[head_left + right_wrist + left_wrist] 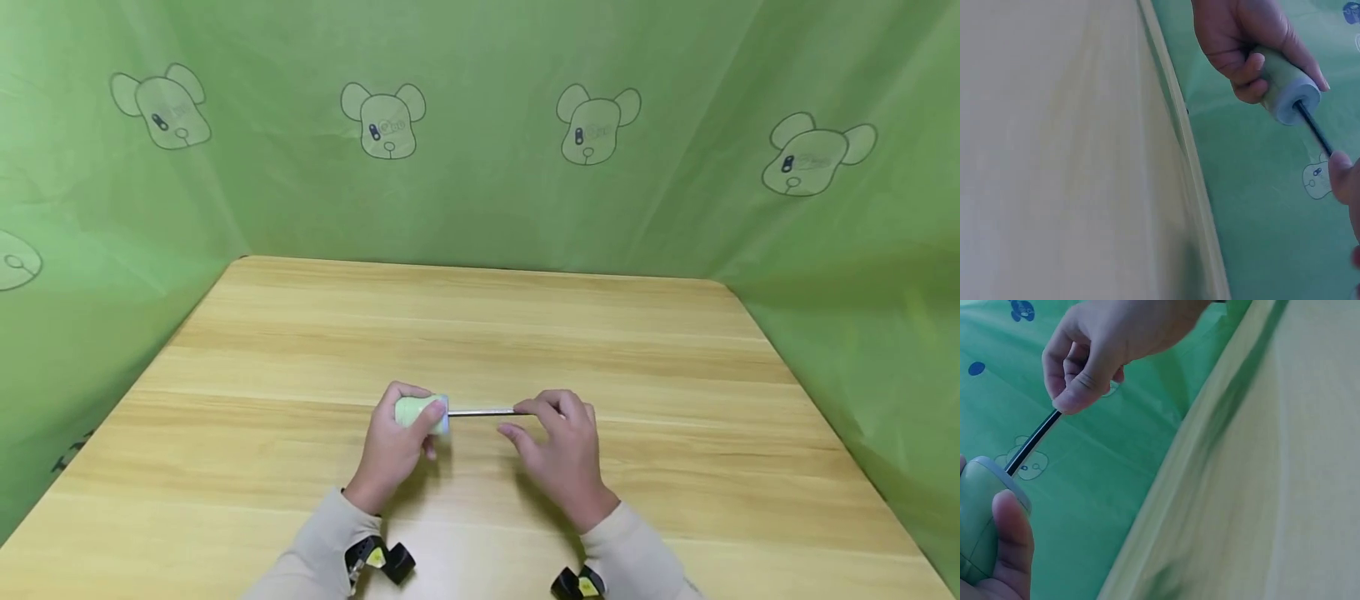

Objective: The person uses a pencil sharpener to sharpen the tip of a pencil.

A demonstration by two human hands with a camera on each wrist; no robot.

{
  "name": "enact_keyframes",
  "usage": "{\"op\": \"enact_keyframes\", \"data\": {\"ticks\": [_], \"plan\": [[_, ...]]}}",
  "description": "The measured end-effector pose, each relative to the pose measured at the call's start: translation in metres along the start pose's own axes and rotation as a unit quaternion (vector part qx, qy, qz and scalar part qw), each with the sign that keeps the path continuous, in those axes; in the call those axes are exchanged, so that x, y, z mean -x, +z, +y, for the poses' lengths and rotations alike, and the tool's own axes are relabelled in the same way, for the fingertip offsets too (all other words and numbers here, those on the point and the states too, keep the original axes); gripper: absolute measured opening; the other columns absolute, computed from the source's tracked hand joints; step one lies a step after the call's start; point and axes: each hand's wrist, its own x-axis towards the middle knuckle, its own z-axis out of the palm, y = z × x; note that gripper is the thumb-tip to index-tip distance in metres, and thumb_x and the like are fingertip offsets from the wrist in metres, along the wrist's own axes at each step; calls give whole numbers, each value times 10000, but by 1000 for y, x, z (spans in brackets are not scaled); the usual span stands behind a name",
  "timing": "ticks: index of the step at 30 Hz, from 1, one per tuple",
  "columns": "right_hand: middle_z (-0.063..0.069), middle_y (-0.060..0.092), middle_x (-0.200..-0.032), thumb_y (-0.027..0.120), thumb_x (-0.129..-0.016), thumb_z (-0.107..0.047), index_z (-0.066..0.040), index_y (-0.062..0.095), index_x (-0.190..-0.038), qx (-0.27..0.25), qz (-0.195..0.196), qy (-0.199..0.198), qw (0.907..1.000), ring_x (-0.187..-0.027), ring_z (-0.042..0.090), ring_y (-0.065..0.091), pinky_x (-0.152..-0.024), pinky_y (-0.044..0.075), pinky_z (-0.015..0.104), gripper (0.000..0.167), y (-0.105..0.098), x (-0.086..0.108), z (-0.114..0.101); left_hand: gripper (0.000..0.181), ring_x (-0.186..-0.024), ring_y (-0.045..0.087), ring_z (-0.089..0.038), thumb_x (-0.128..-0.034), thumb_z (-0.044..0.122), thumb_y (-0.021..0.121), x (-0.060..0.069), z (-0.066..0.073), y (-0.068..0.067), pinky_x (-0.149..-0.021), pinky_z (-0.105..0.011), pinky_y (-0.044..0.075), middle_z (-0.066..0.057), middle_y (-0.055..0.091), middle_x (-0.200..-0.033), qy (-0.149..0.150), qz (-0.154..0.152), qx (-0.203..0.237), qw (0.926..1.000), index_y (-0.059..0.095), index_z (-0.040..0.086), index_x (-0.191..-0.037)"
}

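Just above the table, my left hand (392, 452) grips a pale green, rounded pencil sharpener (412, 410) with a light blue-grey end, the thumb lying along its side. A thin dark pencil (480, 412) sticks out of the hole in that end and points toward the right. My right hand (566, 450) pinches the pencil's far end between thumb and fingers, as the left wrist view shows. In the right wrist view, the sharpener (1282, 78) faces the camera with the pencil (1315, 128) set in its middle. The pencil's inner tip is hidden inside.
A wide wood-grain table (480, 333) lies beneath both hands. Green curtains (480, 200) with bear-head drawings stand behind it and along both sides. A black camera strap (378, 558) sits on each wrist over light sleeves.
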Motion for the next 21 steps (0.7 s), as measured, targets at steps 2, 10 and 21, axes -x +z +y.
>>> {"op": "enact_keyframes", "data": {"ticks": [2, 10, 21], "plan": [[78, 562, -808, 770, -805, -382, -57, 713, -813, -63, 425, -534, 9976, -729, 238, 527, -639, 343, 373, 330, 4, 0, 2, 313, -496, 526, -175, -914, 147, 678, 0, 2, -1, -426, -258, 490, -147, 580, -783, -68, 29, 124, 9999, 497, -33, -1095], [26, 496, -683, 693, -872, -431, -67, 651, -684, 62, 1319, -1330, 9823, -560, 163, 457, -597, 295, 323, 412, 13, 0, 12, 317, -527, 513, -180, -930, 173, 659, 1, 4, 0, -411, -230, 464, -146, 569, -803, -437, -200, 279, 9985, 481, -28, -1097], [-70, 480, -570, 811, -778, -189, -91, 557, -586, -1866, -2007, 2097, 9386, -479, 55, 357, -417, 285, 191, 334, -6, -4, 5, 260, -723, 558, -213, -831, 111, 749, 1, 0, -5, -538, -264, 502, -135, 601, -929, 946, -499, -1140, 9877, 554, 38, -987]]}}
